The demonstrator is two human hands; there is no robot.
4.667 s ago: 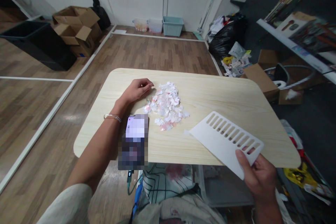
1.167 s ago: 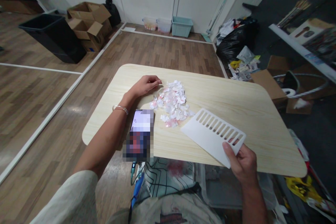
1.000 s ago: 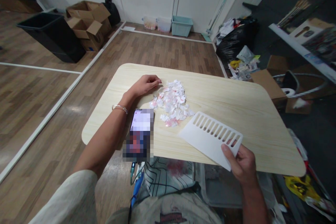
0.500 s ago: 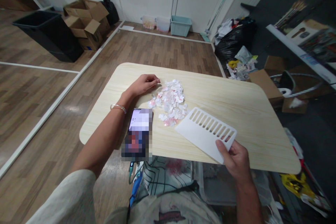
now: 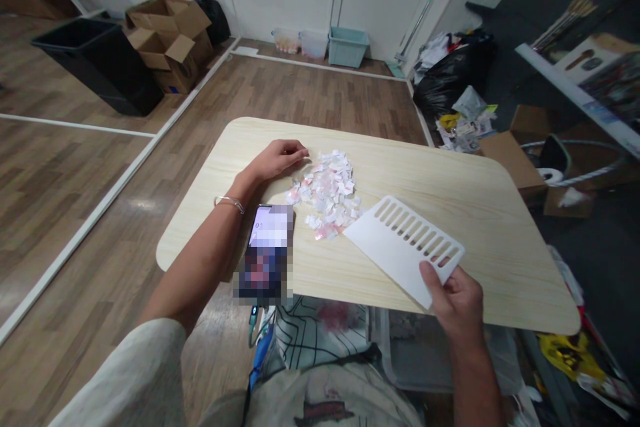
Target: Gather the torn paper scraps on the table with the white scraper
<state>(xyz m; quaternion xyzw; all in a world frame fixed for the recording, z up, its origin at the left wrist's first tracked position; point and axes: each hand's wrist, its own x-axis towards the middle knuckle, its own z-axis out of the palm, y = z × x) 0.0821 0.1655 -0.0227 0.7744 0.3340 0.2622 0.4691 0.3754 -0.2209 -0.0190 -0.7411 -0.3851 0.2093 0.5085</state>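
Observation:
My right hand [image 5: 457,297] grips a flat white plastic scraper [image 5: 395,257] by its slotted edge, thumb on top. The scraper's left corner comes close to a loose pile of torn paper scraps [image 5: 330,190], mostly white with some pink pieces. The pile lies on a pale wood-grain table [image 5: 430,180]. On the pile's far left side, my left hand [image 5: 283,157] rests on the table with its fingers curled closed. Whatever is between them, if anything, is hidden. A phone [image 5: 267,250], partly blurred out, lies by my left forearm.
Below the table's near edge is a clear plastic bin [image 5: 417,357]. A black trash bin [image 5: 100,67] and open cardboard boxes [image 5: 173,47] stand at the far left. Black bags [image 5: 450,80] and another cardboard box [image 5: 515,160] are at the right.
The scraper has shifted slightly right and away from me in my right hand. My left hand stays beside the pile; the whole view has drifted a little.

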